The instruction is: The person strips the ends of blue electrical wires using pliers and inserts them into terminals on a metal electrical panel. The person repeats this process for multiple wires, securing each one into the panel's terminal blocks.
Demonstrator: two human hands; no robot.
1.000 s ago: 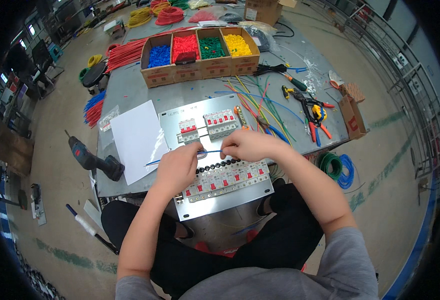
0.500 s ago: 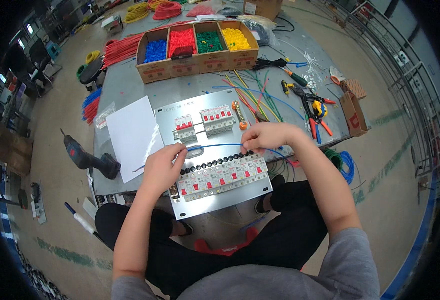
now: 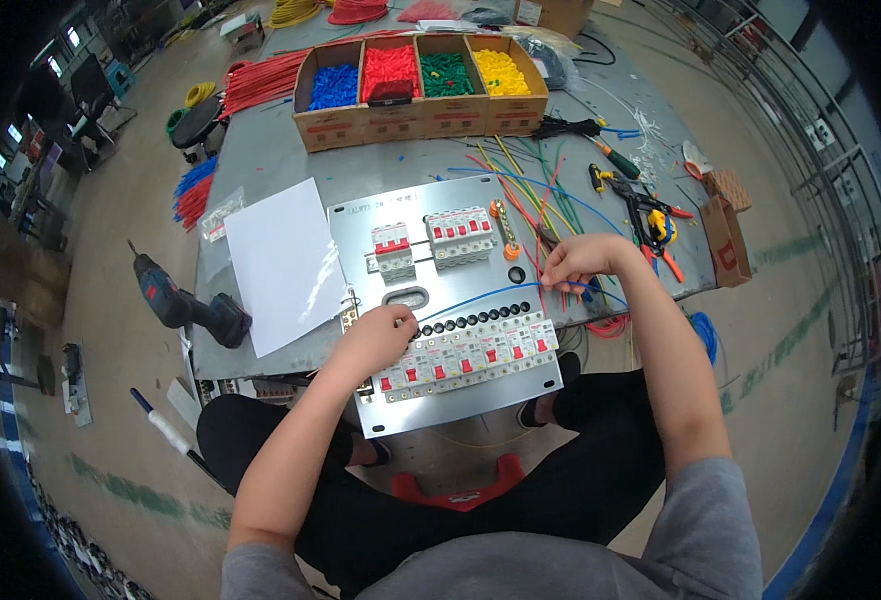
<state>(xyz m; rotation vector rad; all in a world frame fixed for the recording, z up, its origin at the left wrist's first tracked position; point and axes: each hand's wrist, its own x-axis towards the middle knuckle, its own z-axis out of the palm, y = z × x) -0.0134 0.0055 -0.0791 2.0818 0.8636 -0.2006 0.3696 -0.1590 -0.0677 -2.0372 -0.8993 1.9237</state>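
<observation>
A blue wire (image 3: pixel 491 293) runs between my two hands above a metal mounting plate (image 3: pixel 461 405). My left hand (image 3: pixel 379 338) is closed on the wire's left end, low over the left end of a row of black round holes (image 3: pixel 476 319). Past the plate's right edge, my right hand (image 3: pixel 583 265) pinches the wire, and its free end trails to the right. Along the near part of the plate sits a row of circuit breakers (image 3: pixel 466 362) with red switches. Two smaller breaker groups, a left one (image 3: pixel 394 252) and a right one (image 3: pixel 461 238), stand farther back.
A cardboard box (image 3: pixel 421 115) holds blue, red, green and yellow caps in compartments. White paper (image 3: pixel 286 265) and a cordless drill (image 3: pixel 189 310) lie left. Loose coloured wires (image 3: pixel 531 190), pliers (image 3: pixel 651 215) and a small carton (image 3: pixel 726 240) are at the right.
My left hand has moved right and nearer, down to the row of black holes. My right hand has shifted right along with the blue wire. The whole view has shifted slightly.
</observation>
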